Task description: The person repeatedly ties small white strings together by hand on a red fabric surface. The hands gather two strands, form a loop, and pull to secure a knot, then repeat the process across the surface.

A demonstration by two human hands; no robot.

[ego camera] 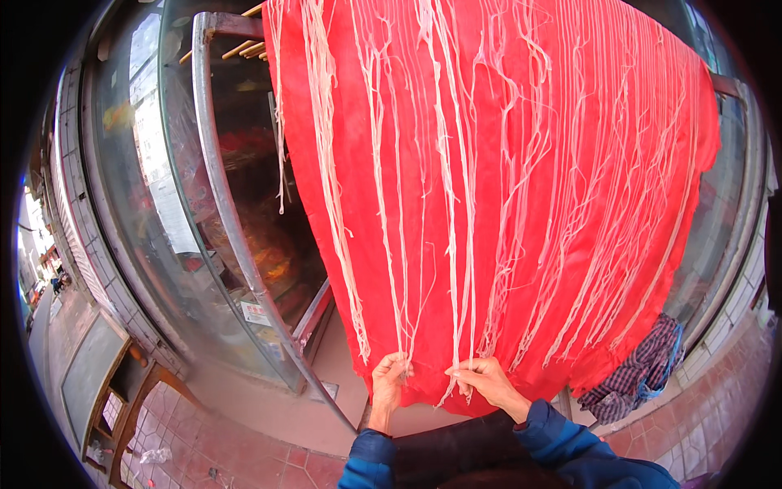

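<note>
A red cloth hangs before me from a metal frame, with many pale, thin strands hanging down over it, some tangled or bunched. My left hand pinches the lower ends of a few pale strands near the cloth's bottom edge. To its right, my right hand holds the low ends of a thicker bunch of strands between thumb and fingers. A dense pale bunch hangs free on the left side of the cloth.
The metal frame's upright post slants down at left, beside glass panels. A checked cloth bundle with a blue tie lies at lower right. At lower left, a wooden cabinet stands on the tiled pavement.
</note>
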